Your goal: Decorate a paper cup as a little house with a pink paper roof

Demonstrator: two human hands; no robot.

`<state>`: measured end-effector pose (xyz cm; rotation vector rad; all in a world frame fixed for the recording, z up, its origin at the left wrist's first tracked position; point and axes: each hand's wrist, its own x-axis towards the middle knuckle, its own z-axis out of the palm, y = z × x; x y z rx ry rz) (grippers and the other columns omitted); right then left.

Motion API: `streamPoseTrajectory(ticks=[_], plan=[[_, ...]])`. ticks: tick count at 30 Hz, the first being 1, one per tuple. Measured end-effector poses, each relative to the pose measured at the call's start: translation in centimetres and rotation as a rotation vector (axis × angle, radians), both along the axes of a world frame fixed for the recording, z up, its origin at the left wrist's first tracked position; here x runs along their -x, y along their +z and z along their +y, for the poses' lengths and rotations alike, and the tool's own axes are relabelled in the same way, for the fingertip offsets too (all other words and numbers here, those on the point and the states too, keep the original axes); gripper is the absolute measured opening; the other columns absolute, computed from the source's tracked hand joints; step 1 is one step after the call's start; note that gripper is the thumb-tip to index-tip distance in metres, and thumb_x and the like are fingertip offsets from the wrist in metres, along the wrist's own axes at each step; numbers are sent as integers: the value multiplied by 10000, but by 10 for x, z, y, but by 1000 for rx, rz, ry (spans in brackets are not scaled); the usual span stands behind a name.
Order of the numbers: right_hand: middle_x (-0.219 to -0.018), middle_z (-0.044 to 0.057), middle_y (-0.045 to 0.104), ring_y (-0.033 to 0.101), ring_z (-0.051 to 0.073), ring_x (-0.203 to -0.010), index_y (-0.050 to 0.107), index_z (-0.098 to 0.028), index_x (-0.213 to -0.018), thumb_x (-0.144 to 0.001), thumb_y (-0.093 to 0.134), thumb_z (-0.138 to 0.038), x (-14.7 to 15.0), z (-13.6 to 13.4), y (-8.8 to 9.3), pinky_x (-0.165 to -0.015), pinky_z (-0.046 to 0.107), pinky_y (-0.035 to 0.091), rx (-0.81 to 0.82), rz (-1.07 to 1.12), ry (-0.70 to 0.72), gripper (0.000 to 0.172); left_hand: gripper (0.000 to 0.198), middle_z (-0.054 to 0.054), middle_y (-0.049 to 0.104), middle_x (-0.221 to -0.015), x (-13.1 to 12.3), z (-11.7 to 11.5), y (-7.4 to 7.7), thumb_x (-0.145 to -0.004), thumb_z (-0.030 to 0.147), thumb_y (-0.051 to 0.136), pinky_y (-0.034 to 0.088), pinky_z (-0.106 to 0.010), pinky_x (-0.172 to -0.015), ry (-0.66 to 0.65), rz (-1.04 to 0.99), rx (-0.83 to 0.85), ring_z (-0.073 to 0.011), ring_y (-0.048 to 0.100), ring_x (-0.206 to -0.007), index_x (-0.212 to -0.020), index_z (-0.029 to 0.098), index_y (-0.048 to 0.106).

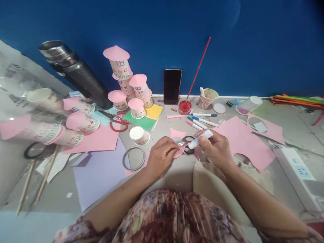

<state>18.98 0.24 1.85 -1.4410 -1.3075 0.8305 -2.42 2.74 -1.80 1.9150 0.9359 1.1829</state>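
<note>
My left hand (163,153) pinches a small pink paper piece (180,151) between its fingertips. In my right hand (216,147) is a white glue tube (201,139), tilted so its lower end is at the pink paper; whether it touches cannot be made out. Dark-handled scissors (188,139) lie on the table just behind and partly under the paper. To the left of my left hand stand an undecorated paper cup (139,135) and a roll of tape (134,158) lying flat.
Pink-roofed paper-cup towers (118,69) stand at the back left near a dark flask (81,74). A phone (172,86) leans on the blue wall beside a red pot (185,107). Markers (204,119), cut pink paper (243,138) and a power strip (297,172) lie rightward.
</note>
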Motion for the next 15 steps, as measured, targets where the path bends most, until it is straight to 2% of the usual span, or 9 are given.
streamPoseTrajectory(ticks=[3, 5, 10, 15], plan=[[-657, 23, 726, 619, 159, -556, 737, -215, -786, -883, 710, -681, 5, 0, 1, -539, 270, 499, 9, 30, 39, 477, 108, -48, 715, -853, 1, 0, -4, -958, 130, 687, 531, -267, -689, -47, 56, -216, -166, 678, -790, -910, 207, 745], [-682, 23, 742, 645, 163, -585, 737, -216, -790, -900, 719, -596, 7, -1, -2, -561, 268, 511, 20, 26, 68, 396, 96, -55, 721, -872, 0, 0, -5, -980, 145, 673, 542, -280, -715, -50, 77, -293, -174, 672, -816, -923, 210, 715], [-712, 17, 749, 646, 162, -591, 752, -201, -825, -862, 734, -421, 11, -3, -10, -560, 265, 494, 81, -14, 85, 224, 91, -64, 736, -885, -3, 1, -6, -1009, 194, 650, 546, -317, -747, -59, 94, -340, -190, 667, -834, -923, 216, 674], [-658, 4, 720, 639, 161, -582, 732, -202, -798, -855, 718, -408, 13, -2, -10, -565, 264, 493, 111, 64, 137, 214, 140, -51, 740, -850, -2, 1, -8, -1001, 277, 695, 525, -337, -753, -83, 105, -332, -193, 670, -813, -880, 218, 654]])
